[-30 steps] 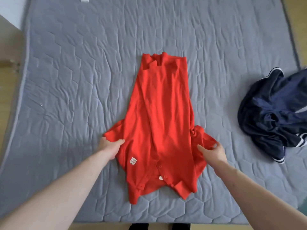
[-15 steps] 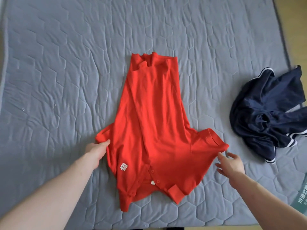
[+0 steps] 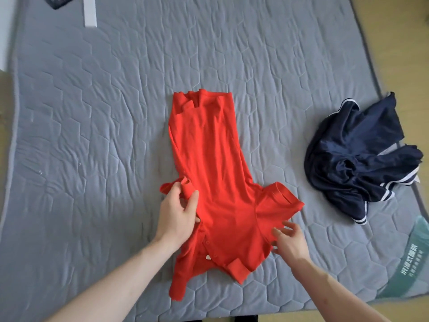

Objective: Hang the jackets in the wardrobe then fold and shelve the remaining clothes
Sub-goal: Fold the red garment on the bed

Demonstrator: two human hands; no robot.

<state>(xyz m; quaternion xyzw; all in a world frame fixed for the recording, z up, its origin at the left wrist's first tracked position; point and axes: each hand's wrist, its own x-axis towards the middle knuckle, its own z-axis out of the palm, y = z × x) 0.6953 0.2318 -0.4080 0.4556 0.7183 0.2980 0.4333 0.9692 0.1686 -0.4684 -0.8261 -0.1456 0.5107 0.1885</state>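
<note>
A red shirt (image 3: 216, 182) lies on the grey quilted mattress (image 3: 92, 112), collar toward me, its body folded into a narrow strip. My left hand (image 3: 178, 214) pinches the left sleeve between thumb and fingers and has it folded over the shirt's body. My right hand (image 3: 287, 240) hovers with spread fingers at the lower edge of the right sleeve, which lies spread flat; its fingertips touch or nearly touch the cloth. A crumpled navy garment (image 3: 357, 159) with white stripes lies at the mattress's right side.
A dark object (image 3: 58, 1) and a white strip (image 3: 90, 11) lie at the mattress's far left corner. A green printed label (image 3: 408, 263) sits on the near right corner. Wooden floor shows past the right edge.
My left hand has lifted the left sleeve and brought it rightward onto the shirt. My right hand moved in from beside the right sleeve to its lower edge. The camera tilted.
</note>
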